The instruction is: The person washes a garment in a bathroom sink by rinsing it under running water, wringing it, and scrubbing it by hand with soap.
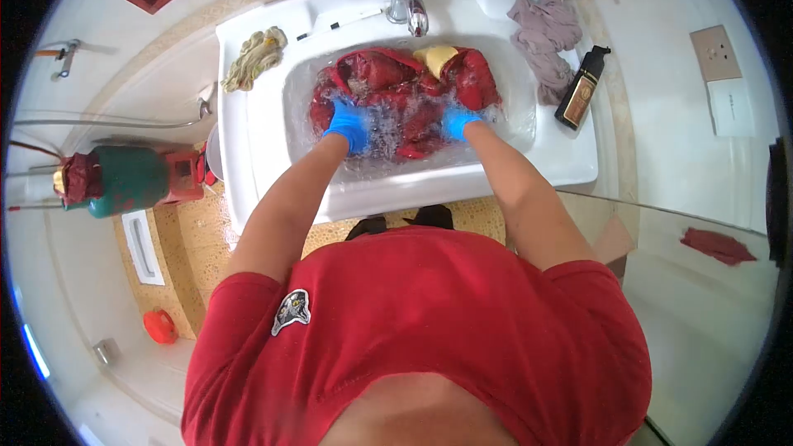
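Dark red cloth [380,71] with a yellow patch lies soaked in the water of a white sink [248,140]. My left hand [348,125], in a blue glove, is partly under the water at the cloth's left part. At the right part is my right hand [459,120], also in a blue glove, close against the cloth. Splashes and the wet fabric hide the fingers of both hands, so their grip does not show. The water between the hands is bubbly and stirred.
A chrome faucet [405,0] stands behind the basin. On the rim lie a yellowish cloth [254,58], a black-and-white pen [343,23], a greyish-purple cloth [547,33] and a black bottle [583,89]. A green gas cylinder [128,181] is at the left.
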`<state>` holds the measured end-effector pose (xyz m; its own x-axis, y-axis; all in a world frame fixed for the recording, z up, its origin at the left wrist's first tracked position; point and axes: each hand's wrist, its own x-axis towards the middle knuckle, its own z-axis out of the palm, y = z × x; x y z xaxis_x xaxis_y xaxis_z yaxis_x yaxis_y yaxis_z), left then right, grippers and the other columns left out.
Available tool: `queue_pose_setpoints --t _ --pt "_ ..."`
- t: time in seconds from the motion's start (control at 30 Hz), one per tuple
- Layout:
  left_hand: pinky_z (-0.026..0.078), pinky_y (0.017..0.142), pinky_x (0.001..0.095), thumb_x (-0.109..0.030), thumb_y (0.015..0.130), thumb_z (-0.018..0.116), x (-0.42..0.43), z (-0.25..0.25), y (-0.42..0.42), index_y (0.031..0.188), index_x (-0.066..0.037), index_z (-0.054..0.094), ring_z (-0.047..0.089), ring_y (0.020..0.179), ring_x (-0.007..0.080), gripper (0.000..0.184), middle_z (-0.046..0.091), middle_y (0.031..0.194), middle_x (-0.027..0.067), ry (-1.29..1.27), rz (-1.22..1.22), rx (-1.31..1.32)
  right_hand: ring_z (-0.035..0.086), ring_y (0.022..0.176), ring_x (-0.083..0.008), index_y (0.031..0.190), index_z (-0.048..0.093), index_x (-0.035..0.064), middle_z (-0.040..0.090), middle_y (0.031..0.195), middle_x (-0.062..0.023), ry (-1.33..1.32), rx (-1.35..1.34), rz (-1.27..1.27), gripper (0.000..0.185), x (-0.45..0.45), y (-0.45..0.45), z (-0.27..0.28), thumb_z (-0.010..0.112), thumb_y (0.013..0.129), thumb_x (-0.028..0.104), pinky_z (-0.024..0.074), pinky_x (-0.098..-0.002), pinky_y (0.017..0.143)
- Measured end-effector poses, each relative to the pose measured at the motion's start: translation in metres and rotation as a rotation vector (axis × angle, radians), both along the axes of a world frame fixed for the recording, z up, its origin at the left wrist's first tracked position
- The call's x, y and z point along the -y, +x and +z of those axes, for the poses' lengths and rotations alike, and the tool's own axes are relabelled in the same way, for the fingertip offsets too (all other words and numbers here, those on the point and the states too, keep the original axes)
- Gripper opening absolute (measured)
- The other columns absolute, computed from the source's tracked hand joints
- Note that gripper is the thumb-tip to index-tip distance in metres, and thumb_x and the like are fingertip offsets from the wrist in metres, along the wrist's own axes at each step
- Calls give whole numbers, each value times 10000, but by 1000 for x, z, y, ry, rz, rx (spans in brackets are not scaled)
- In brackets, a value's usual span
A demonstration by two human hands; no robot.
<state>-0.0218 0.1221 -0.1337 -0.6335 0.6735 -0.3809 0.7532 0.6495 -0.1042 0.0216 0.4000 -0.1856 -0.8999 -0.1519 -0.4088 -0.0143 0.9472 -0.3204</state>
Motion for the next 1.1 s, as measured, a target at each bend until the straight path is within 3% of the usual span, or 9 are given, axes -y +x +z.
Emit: queue_pose_setpoints --t 0.17,0.3,0.47,0.6,0.73,0.77,0.87,0.97,1.1 --pt "312 932 631 -392 745 605 -16 63 16 1231 -149 547 503 1130 366 546 553 1217 149 -30 172 74 607 889 -377 983 632 64 623 968 -222 30 26 199 300 -4 -2 48 531 811 288 469 -477 793" --pt "494 804 371 -419 782 667 -41 106 36 1360 -99 390 647 881 307 716 646 1077 122 599 453 239 610 850 -374 916 652 123 634 929 -194 -123 -274 21 269 -12 3 91 529 824 343 472 -489 739" --pt "395 975 369 -308 698 783 -101 98 73 1443 -102 184 478 1192 280 978 407 1366 183 1216 601 455 620 818 -362 986 653 89 644 901 -186 -630 -464 -246 331 -2 -9 119 544 842 365 490 -438 725" --pt "351 1021 376 -306 674 800 -125 101 72 1390 -32 250 431 1227 283 943 352 1392 188 1266 654 467 629 721 -154 1007 661 41 662 806 -122 -1172 -221 -249 247 24 1 174 595 833 203 503 -301 691" --pt "469 889 328 -265 692 788 -112 141 81 1207 -48 529 587 1031 192 616 604 1135 134 1226 890 477 569 757 -66 1102 616 14 631 813 -38 -1476 -96 -215 290 20 16 214 613 828 108 480 -249 731" --pt "495 833 300 -234 718 770 -102 117 81 1148 -40 580 623 932 155 508 660 1005 100 1360 828 403 562 783 -61 1142 591 14 630 851 -23 -1378 -37 -238 325 7 16 227 617 823 68 470 -235 752" --pt "500 814 303 -200 724 759 -91 127 98 1159 -50 580 627 941 173 494 648 1046 124 1361 754 416 589 997 -318 1307 446 67 587 1139 -178 -603 -504 -134 673 -33 -21 174 695 758 366 464 -394 855" --pt "493 821 274 -116 749 735 -106 157 116 1129 -24 595 610 899 120 416 643 1040 102 1179 553 319 453 1159 -417 1406 271 107 406 1346 -222 -455 -569 -162 901 -45 -38 127 704 702 466 404 -459 943" --pt "515 730 308 -193 689 778 -81 126 110 1012 -40 649 644 814 210 380 647 939 145 1251 904 128 387 1226 -407 1410 238 347 269 1467 -85 18 -289 124 801 -58 -26 113 671 736 379 374 -532 958"
